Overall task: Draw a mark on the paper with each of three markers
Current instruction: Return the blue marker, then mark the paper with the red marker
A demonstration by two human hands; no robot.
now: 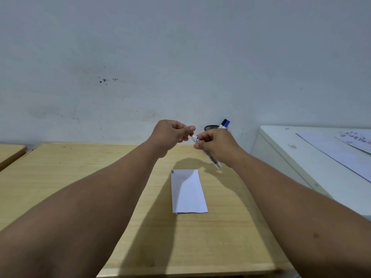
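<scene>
A folded white paper point(188, 192) lies on the wooden table point(80, 173), with small red and blue marks at its top left corner. Above and behind it, my right hand point(215, 145) grips a white-barrelled marker point(212, 160) that slants down to the right. My left hand point(170, 134) pinches the marker's red cap end, touching the right hand's fingertips. Behind the right hand a black mesh pen holder point(210, 127) stands by the wall with a black marker point(223, 123) and a blue marker point(226, 124) sticking out.
A white cabinet point(291, 157) stands at the right, level with the table, with printed sheets point(341, 149) on top. A second wooden table point(10, 153) sits at the far left. A pale wall runs right behind the table.
</scene>
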